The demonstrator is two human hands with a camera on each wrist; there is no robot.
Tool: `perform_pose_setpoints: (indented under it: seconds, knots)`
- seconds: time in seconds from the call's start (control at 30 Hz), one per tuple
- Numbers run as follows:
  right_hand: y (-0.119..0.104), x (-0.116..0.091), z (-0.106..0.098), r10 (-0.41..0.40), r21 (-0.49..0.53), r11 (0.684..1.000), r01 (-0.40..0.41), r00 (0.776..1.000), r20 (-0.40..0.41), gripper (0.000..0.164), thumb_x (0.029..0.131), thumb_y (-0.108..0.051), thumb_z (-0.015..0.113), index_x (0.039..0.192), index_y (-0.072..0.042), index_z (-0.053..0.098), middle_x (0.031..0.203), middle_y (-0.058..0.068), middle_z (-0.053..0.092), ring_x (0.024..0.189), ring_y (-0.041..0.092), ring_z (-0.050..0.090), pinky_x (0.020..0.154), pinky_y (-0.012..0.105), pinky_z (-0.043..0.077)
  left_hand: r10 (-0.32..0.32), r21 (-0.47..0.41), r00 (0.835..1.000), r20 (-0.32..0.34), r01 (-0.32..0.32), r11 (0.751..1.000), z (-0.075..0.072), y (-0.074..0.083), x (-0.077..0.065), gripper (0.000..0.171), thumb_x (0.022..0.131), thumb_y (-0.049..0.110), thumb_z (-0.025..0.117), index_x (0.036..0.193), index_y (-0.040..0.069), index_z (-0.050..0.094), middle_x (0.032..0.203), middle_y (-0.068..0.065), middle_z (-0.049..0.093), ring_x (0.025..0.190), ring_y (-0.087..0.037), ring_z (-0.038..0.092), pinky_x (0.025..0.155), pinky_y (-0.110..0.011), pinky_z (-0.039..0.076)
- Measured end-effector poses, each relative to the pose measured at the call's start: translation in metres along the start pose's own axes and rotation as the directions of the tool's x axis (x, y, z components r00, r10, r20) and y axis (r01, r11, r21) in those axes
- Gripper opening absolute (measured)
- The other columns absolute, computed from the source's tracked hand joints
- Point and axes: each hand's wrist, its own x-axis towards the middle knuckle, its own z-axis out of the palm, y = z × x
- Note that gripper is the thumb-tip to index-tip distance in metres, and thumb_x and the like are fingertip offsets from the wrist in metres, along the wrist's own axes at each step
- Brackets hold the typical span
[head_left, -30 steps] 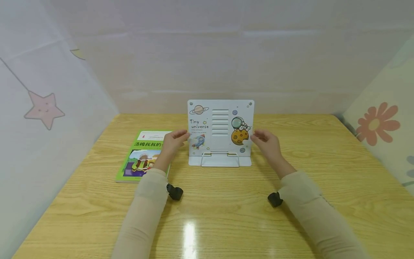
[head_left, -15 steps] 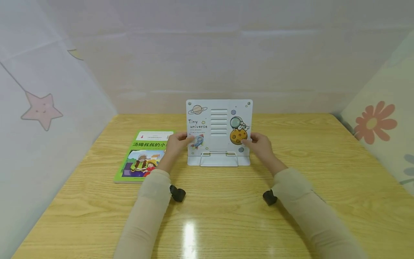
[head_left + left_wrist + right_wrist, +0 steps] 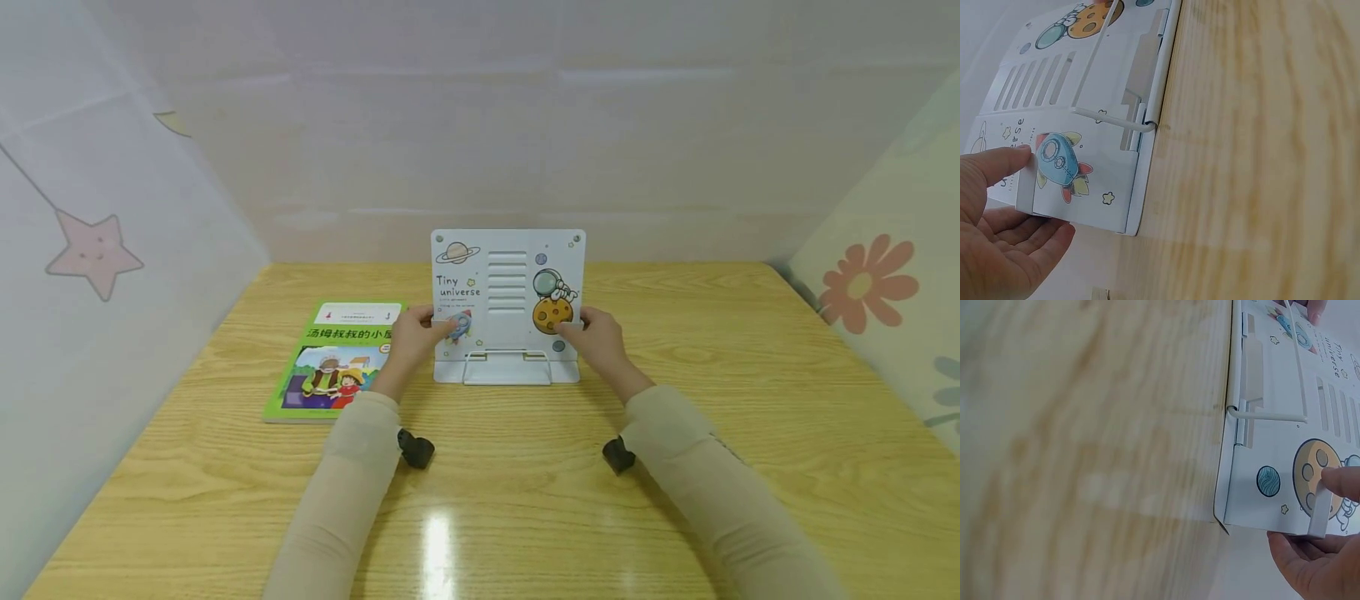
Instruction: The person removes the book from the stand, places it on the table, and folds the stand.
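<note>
A white metal book stand (image 3: pixel 507 329) with a printed rocket, planets and an astronaut stands upright on the table. Its left edge is gripped by my left hand (image 3: pixel 414 340), thumb on the front and fingers behind. My right hand (image 3: pixel 602 340) holds the opposite edge likewise, its thumb by the orange moon. In the left wrist view, the thumb lies at a narrow white side tab (image 3: pixel 1025 187); the right wrist view has a matching side tab (image 3: pixel 1320 512) under the other thumb. A white wire page holder (image 3: pixel 1266 416) crosses the stand's lower front.
A green picture book (image 3: pixel 330 379) lies flat on the wooden table (image 3: pixel 517 483), left of the stand and partly behind my left hand and forearm. Pale cloth walls (image 3: pixel 480 150) with printed shapes enclose the table at the back and both sides.
Both hands have moved inward from beside the stand's edges and now grip them, thumbs on the front. The stand itself has hardly shifted, and more of the book shows.
</note>
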Motion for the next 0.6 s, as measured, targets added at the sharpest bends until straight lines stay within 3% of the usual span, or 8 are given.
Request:
perform_pose_setpoints:
  seconds: [0.23,0.6]
  knots:
    - [-0.0014,0.0009,0.0019,0.006,-0.033,0.999,-0.007,1.000,-0.024,0.034,0.082,-0.022,0.055,0.104,0.004,0.054,0.110,0.019,0.052,0.086,0.026,0.046,0.073,0.037,0.044,-0.009,0.012,1.000,-0.009,0.009,1.000,0.0008,0.0015,-0.0010,0.032,0.077,0.023,0.066,0.104,0.006,0.061,0.093,-0.005,0.059,0.083,-0.018,0.054,0.069,-0.030,0.046]
    - [-0.0024,0.0015,0.0005,-0.013,-0.070,0.997,0.012,1.000,-0.019,0.027,0.082,-0.021,0.055,0.094,0.004,0.055,0.078,0.013,0.050,0.065,0.021,0.042,0.050,0.026,0.037,0.020,0.066,1.000,-0.009,-0.019,0.998,-0.0011,0.0034,-0.0047,0.031,0.077,0.023,0.065,0.101,0.005,0.062,0.091,-0.006,0.060,0.079,-0.018,0.054,0.064,-0.029,0.046]
